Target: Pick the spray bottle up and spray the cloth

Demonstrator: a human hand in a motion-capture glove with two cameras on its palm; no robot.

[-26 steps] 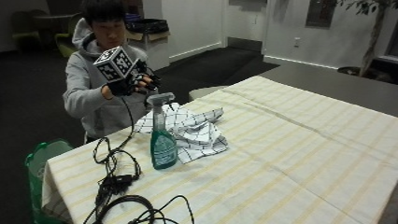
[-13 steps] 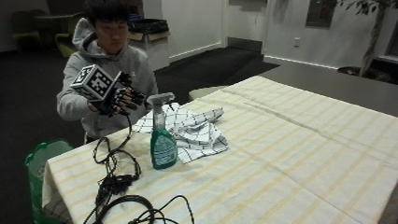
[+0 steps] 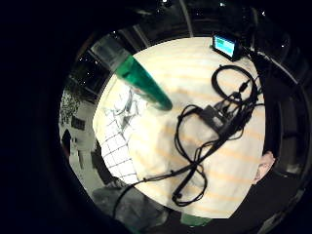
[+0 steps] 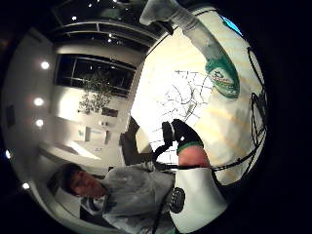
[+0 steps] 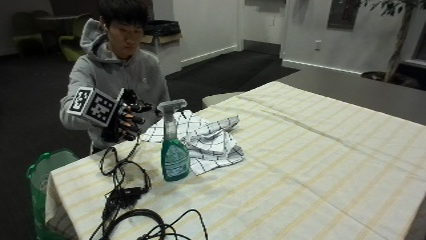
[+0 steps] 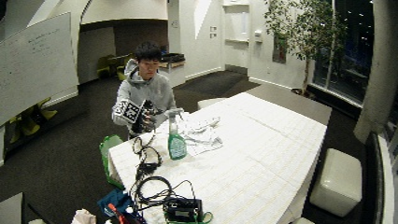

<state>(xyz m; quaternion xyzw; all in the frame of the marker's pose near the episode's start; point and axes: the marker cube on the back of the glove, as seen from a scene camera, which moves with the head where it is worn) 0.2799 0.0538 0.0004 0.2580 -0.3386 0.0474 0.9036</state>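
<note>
A green spray bottle (image 5: 174, 156) with a pale trigger head stands upright on the striped table (image 5: 319, 165), near the end where the person sits. Just behind and right of it lies a crumpled white checked cloth (image 5: 208, 140). My gloved right hand (image 5: 126, 122) hovers left of the trigger head with fingers relaxed, a short gap away and holding nothing. The wide outside view shows the same: hand (image 6: 146, 122), bottle (image 6: 176, 142), cloth (image 6: 202, 135). The palm views look down on the bottle (image 4: 222, 73) (image 3: 144, 87) beside the cloth (image 4: 183, 100) (image 3: 119, 134).
Black cables (image 5: 123, 187) and headphones (image 5: 133, 222) lie on the table's near left corner, in front of the bottle. A green bag (image 5: 43, 172) stands beside the table. A small lit device (image 3: 225, 46) sits further along the cables.
My hand has come down from chest height and a little to the left, now level with the bottle's trigger head. Bottle and cloth have not moved.
</note>
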